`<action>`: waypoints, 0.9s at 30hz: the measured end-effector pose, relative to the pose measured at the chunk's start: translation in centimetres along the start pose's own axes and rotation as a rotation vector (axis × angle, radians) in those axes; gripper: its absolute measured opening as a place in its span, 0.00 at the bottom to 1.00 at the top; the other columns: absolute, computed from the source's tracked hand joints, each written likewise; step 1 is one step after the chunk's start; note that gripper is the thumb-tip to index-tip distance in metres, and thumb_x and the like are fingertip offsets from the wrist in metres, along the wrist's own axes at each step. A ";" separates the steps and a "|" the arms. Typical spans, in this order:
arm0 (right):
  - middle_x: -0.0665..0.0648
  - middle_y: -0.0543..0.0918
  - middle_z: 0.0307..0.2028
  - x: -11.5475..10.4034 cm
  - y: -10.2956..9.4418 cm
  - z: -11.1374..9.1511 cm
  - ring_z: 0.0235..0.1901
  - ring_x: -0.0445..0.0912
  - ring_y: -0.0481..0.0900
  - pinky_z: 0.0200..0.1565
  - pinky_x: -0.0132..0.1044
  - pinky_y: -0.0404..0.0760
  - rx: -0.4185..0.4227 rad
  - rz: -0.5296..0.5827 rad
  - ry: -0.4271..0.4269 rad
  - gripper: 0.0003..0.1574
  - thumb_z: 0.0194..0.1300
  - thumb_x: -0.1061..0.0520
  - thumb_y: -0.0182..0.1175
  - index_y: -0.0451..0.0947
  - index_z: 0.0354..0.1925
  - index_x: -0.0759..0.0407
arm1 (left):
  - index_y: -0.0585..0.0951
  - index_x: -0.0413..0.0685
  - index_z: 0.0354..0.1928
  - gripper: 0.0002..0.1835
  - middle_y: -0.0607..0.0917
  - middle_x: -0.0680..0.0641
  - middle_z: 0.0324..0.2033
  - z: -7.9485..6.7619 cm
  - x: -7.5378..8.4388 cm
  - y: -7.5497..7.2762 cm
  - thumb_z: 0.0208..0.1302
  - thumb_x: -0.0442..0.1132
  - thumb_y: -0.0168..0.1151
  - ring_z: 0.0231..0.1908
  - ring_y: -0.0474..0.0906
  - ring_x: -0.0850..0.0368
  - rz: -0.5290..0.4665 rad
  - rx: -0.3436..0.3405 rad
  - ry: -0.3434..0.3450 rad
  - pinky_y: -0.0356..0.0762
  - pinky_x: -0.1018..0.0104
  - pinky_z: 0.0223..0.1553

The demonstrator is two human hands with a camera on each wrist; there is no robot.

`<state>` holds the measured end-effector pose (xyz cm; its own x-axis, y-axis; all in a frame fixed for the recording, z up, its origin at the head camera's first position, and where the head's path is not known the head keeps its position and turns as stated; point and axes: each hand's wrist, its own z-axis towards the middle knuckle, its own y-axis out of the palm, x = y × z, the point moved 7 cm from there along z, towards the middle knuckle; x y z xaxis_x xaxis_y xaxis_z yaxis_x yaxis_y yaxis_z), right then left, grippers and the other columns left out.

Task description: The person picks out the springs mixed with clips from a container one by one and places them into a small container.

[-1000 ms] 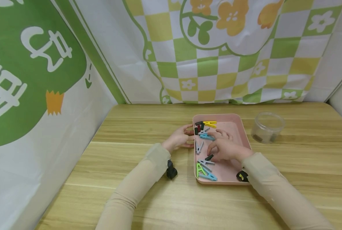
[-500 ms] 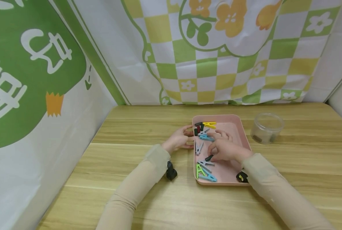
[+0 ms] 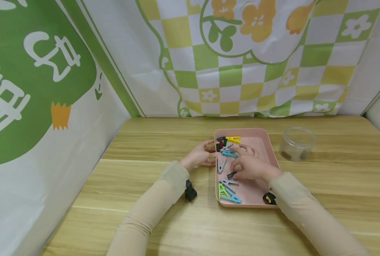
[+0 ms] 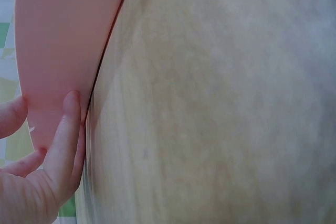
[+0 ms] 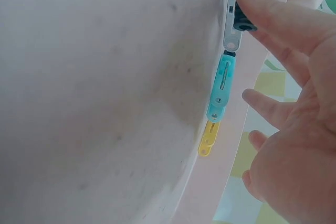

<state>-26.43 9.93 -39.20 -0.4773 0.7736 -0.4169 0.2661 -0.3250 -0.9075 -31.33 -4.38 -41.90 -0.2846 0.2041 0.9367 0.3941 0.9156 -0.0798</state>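
A shallow pink tray [image 3: 270, 149] rests on the table with clothespins in it. Against its outer left wall lie the straight fingers of my left hand [image 3: 197, 155]; the left wrist view has the thumb [image 4: 11, 116] at the rim. Inside the tray, my right hand [image 3: 249, 165] pinches a small dark green ribbed cylinder [image 5: 247, 1] between thumb and index finger, its other fingers spread. Beside that piece are a grey clothespin [image 3: 221, 166] and another grey clothespin [image 3: 227, 182]. A green clothespin [image 3: 221, 190] and a blue clothespin [image 3: 234, 198] lie near the front left corner.
A yellow clothespin [image 3: 233, 139], a blue clothespin [image 3: 229, 153] and several small dark cylinders, one of them a red cylinder [image 3: 221, 144], sit at the tray's back left. Right of the tray stands a clear round container [image 3: 297, 144] with dark pieces inside. Patterned cloth [image 3: 234, 78] hangs behind the table [image 3: 164, 131].
The ribbed cylinder has turned slightly in my right fingers, low over the tray. My left hand keeps its place at the tray wall.
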 end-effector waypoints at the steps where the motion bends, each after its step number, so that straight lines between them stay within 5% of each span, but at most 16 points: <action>1: 0.64 0.57 0.70 0.0 0.0 0.0 0.68 0.68 0.40 0.61 0.72 0.37 0.002 0.003 0.002 0.09 0.51 0.53 0.72 0.81 0.22 0.41 | 0.56 0.50 0.72 0.35 0.71 0.36 0.59 0.0 0.0 0.0 0.66 0.26 0.53 0.51 0.75 0.46 -0.001 0.001 -0.002 0.82 0.55 0.48; 27: 0.65 0.59 0.69 0.3 -1.5 0.2 0.68 0.68 0.42 0.60 0.75 0.37 0.131 0.083 0.000 0.07 0.50 0.55 0.72 0.83 0.28 0.44 | 0.56 0.51 0.72 0.35 0.70 0.36 0.60 -0.1 0.1 0.1 0.66 0.27 0.54 0.54 0.74 0.44 -0.004 0.003 -0.012 0.82 0.55 0.48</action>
<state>-27.10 10.55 -38.01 -0.4580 0.7414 -0.4905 0.1927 -0.4558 -0.8690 -31.27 -4.34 -41.81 -0.2969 0.2044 0.9328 0.3899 0.9176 -0.0770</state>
